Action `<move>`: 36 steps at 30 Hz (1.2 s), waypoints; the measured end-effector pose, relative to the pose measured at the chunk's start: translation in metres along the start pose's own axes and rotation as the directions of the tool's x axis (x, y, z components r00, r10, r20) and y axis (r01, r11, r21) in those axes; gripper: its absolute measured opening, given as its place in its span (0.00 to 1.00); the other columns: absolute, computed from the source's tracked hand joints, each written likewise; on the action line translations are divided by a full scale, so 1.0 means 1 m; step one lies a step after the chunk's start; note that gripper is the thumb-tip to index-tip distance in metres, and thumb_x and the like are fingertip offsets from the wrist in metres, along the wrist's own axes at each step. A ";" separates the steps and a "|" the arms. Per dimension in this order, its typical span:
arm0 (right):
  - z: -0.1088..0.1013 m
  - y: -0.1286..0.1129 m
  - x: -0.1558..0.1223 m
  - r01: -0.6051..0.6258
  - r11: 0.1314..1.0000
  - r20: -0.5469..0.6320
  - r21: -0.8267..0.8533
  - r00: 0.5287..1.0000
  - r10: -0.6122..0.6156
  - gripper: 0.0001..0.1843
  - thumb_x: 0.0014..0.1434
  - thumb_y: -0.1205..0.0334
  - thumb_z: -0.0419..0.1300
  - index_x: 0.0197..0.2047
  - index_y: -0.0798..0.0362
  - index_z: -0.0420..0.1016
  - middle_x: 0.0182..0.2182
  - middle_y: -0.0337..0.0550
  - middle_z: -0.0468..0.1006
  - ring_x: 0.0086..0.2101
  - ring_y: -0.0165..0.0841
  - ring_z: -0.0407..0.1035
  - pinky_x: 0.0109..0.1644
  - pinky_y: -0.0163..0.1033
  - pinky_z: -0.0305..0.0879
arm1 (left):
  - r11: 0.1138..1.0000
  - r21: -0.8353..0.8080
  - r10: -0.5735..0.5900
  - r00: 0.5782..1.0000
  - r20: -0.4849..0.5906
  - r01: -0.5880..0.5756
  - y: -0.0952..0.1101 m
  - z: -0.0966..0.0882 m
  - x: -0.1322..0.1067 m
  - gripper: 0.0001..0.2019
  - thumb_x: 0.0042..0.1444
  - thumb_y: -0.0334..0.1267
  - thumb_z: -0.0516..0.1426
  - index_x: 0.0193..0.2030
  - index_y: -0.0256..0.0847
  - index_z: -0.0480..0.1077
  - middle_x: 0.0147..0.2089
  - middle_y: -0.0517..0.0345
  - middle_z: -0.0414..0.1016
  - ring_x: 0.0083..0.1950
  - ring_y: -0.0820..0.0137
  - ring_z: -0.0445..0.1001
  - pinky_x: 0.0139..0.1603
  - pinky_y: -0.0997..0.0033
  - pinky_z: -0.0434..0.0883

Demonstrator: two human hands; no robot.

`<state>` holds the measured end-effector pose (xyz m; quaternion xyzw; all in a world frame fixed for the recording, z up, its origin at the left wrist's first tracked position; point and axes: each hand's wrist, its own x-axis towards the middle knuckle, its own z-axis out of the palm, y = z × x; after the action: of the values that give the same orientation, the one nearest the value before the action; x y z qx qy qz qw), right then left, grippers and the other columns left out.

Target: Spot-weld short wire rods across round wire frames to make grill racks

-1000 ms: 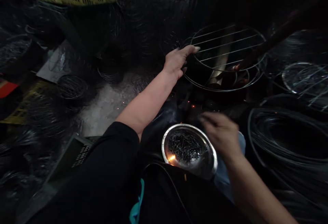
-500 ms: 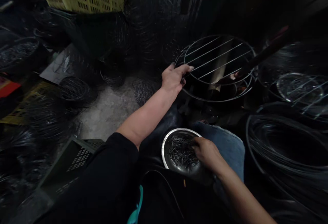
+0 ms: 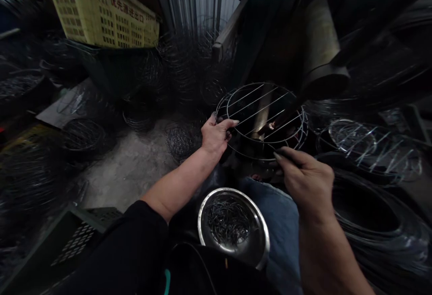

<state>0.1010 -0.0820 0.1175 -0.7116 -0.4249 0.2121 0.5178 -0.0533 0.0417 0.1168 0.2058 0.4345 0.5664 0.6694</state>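
Head view shows my left hand (image 3: pixel 216 134) gripping the rack (image 3: pixel 261 122) rim ahead of my knee while my right hand (image 3: pixel 305 180) pinches a thin pin (image 3: pixel 289 153) near its front edge; I'd hold the rack steady.

I can read one text only: red Chinese characters along the upper rim of the yellow crate (image 3: pixel 101 16), which look like 优先通进出口, though blur leaves me unsure of some characters.

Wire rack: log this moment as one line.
left hand grips wire rack rim | right hand pinches small piece | steel bowl on lap
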 end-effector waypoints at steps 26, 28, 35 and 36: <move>0.055 0.003 0.013 -0.102 0.923 -0.224 0.371 0.955 0.195 0.14 0.41 0.56 0.73 0.30 0.56 0.80 0.19 0.37 0.76 0.18 0.34 0.72 0.20 0.35 0.69 | 0.998 -0.003 0.057 0.998 0.006 -0.057 0.014 0.005 0.008 0.22 0.29 0.28 0.69 0.32 0.40 0.65 0.31 0.68 0.65 0.24 0.81 0.65 0.21 0.77 0.56; 0.057 0.002 0.014 -0.071 0.934 -0.266 0.350 0.949 0.171 0.14 0.42 0.56 0.72 0.29 0.55 0.80 0.19 0.37 0.77 0.19 0.34 0.73 0.22 0.36 0.70 | 0.998 0.003 0.056 0.998 0.020 -0.056 0.013 0.006 0.009 0.22 0.29 0.28 0.69 0.33 0.40 0.67 0.32 0.68 0.65 0.25 0.81 0.65 0.21 0.77 0.56; 0.059 -0.003 0.016 0.027 0.975 -0.390 0.222 0.919 0.064 0.10 0.41 0.57 0.69 0.25 0.54 0.78 0.19 0.37 0.76 0.20 0.33 0.71 0.24 0.36 0.70 | 1.000 0.002 0.026 1.000 -0.003 -0.026 0.011 0.005 0.013 0.23 0.28 0.29 0.69 0.33 0.40 0.65 0.32 0.67 0.66 0.25 0.82 0.65 0.21 0.77 0.54; 0.060 -0.003 0.017 0.021 0.975 -0.394 0.220 0.917 0.069 0.10 0.40 0.57 0.69 0.24 0.54 0.78 0.18 0.37 0.76 0.19 0.33 0.71 0.23 0.36 0.70 | 1.000 0.006 0.020 1.000 -0.003 -0.020 0.011 0.005 0.014 0.23 0.28 0.29 0.69 0.33 0.40 0.66 0.31 0.67 0.66 0.25 0.81 0.66 0.21 0.77 0.55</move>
<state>0.0645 -0.0348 0.1005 -0.6834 -0.2756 0.1147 0.6662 -0.0558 0.0586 0.1227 0.2113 0.4351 0.5722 0.6623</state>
